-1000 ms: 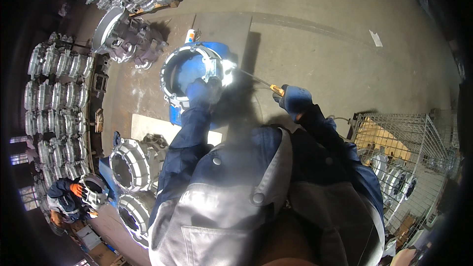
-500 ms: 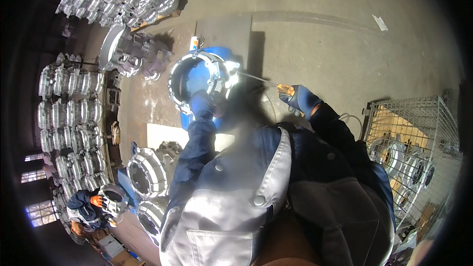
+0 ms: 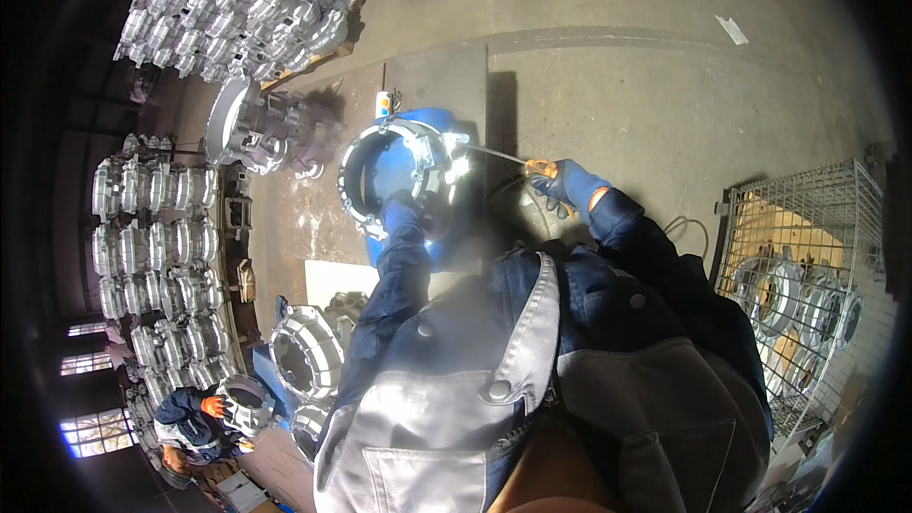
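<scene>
A ring-shaped cast metal housing [image 3: 353, 192] sits on a blue support [image 3: 432, 119] in front of me. My left hand [image 3: 403, 217], in a blue glove, grips the near rim of the housing; its fingertips are partly hidden. To the right, my gloved right hand [image 3: 562, 185] is closed round the orange handle of a long, thin file [image 3: 496, 153]. The file's tip reaches the housing's right side, where bright glare hides the exact contact.
Silver castings stand in stacks [image 3: 157, 242] on the left and on a pallet [image 3: 237, 14] at the far left. A wire cage [image 3: 798, 275] with metal parts is at right. A co-worker [image 3: 195, 423] in orange gloves handles a casting at lower left. A white can [image 3: 383, 103] stands behind the housing.
My right hand has moved left with the file, closer to the housing. My left hand stays on the rim. The whole view has shifted a little.
</scene>
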The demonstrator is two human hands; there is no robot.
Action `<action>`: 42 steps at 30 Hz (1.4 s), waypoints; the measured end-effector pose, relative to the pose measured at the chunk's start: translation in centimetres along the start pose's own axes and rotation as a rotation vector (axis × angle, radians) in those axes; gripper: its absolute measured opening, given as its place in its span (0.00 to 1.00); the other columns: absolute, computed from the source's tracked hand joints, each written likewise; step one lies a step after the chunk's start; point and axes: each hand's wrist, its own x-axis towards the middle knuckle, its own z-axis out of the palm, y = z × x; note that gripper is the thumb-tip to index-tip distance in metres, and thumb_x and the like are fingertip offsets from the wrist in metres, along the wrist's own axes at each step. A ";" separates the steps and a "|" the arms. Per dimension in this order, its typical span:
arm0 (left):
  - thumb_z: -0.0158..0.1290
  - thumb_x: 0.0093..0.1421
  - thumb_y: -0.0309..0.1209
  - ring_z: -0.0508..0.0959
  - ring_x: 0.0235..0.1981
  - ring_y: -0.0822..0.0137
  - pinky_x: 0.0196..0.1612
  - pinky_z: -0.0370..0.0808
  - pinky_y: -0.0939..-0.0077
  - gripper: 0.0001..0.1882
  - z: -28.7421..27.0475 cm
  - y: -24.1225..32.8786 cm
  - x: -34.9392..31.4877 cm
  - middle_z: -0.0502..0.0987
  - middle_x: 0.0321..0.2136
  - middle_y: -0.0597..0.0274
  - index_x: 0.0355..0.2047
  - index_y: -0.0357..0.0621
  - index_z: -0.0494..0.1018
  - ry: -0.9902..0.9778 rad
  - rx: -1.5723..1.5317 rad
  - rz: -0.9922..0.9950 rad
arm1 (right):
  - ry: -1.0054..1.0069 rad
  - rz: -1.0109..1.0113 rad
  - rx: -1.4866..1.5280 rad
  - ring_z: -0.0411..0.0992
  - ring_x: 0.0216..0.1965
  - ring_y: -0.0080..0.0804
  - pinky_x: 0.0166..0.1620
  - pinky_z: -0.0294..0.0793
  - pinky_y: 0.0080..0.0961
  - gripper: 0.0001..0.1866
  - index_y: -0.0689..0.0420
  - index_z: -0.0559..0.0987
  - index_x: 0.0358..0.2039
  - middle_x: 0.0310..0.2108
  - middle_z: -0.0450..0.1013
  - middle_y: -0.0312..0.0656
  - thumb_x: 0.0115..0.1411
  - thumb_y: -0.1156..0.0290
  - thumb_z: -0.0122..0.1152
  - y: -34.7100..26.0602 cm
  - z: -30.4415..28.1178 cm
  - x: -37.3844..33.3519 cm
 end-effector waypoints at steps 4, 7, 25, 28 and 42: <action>0.59 0.54 0.43 0.81 0.36 0.54 0.39 0.77 0.66 0.16 0.2 -0.2 0.3 0.80 0.34 0.51 0.34 0.45 0.80 -0.024 -0.009 -0.004 | 0.069 -0.172 -0.095 0.78 0.25 0.30 0.33 0.78 0.30 0.21 0.52 0.77 0.49 0.35 0.79 0.41 0.61 0.52 0.56 -0.2 0.4 0.6; 0.57 0.55 0.44 0.80 0.39 0.52 0.41 0.76 0.64 0.16 0.5 -0.2 0.3 0.80 0.35 0.51 0.34 0.46 0.80 0.005 0.025 0.009 | -0.002 0.110 -0.115 0.77 0.23 0.30 0.31 0.77 0.29 0.21 0.52 0.77 0.49 0.30 0.79 0.38 0.60 0.52 0.57 1.3 0.1 0.9; 0.58 0.51 0.33 0.81 0.31 0.55 0.32 0.76 0.66 0.08 -0.2 0.3 -1.0 0.80 0.29 0.51 0.30 0.44 0.80 0.130 -0.162 0.018 | 0.191 -0.206 -0.386 0.76 0.28 0.39 0.33 0.73 0.33 0.18 0.54 0.80 0.37 0.27 0.78 0.45 0.57 0.53 0.60 -2.7 -0.2 -10.0; 0.58 0.49 0.32 0.80 0.32 0.55 0.34 0.75 0.65 0.08 -0.3 0.1 -1.0 0.80 0.29 0.51 0.30 0.44 0.80 0.122 -0.081 0.057 | 0.335 -0.403 -0.612 0.75 0.29 0.46 0.31 0.71 0.38 0.19 0.54 0.79 0.34 0.26 0.76 0.48 0.56 0.50 0.59 -5.1 0.7 -9.9; 0.57 0.55 0.29 0.77 0.43 0.54 0.47 0.73 0.67 0.23 6.2 -7.5 -7.0 0.76 0.43 0.45 0.50 0.34 0.70 0.989 -1.156 -0.232 | 0.284 -0.625 -1.030 0.76 0.36 0.45 0.39 0.74 0.42 0.19 0.39 0.77 0.48 0.36 0.77 0.45 0.65 0.50 0.41 -17.4 6.9 -0.6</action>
